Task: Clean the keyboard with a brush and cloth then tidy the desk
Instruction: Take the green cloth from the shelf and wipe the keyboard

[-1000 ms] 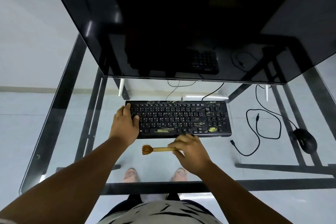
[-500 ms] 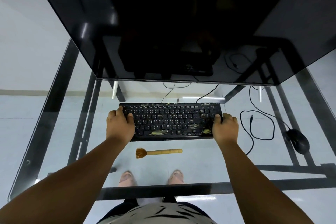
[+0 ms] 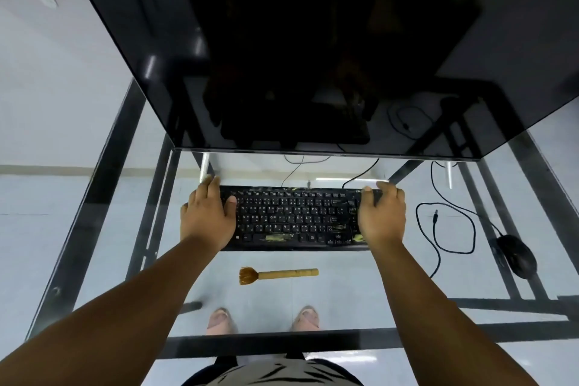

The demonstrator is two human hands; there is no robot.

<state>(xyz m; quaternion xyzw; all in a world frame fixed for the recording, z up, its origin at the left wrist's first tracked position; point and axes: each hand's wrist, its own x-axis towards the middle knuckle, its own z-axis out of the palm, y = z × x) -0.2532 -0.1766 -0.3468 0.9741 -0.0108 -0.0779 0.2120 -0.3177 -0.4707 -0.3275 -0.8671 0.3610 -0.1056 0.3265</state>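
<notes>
A black keyboard (image 3: pixel 294 218) with yellowish smears on its lower keys lies on the glass desk (image 3: pixel 194 263), just in front of the monitor. My left hand (image 3: pixel 208 216) grips its left end and my right hand (image 3: pixel 380 218) grips its right end, fingers over the far edge. A small wooden brush (image 3: pixel 277 274) lies loose on the glass between the keyboard and me, bristles pointing left. No cloth is in view.
A large dark monitor (image 3: pixel 313 50) fills the back of the desk and overhangs the keyboard's far edge. A black mouse (image 3: pixel 515 255) sits at the right with its cable (image 3: pixel 445 229) looped beside the keyboard. The desk's near frame bar (image 3: pixel 313 343) runs across the front.
My right hand let go of the brush, which now lies on the glass, and moved to the keyboard's right end. Both hands now grip the keyboard, fingers reaching further over its far edge.
</notes>
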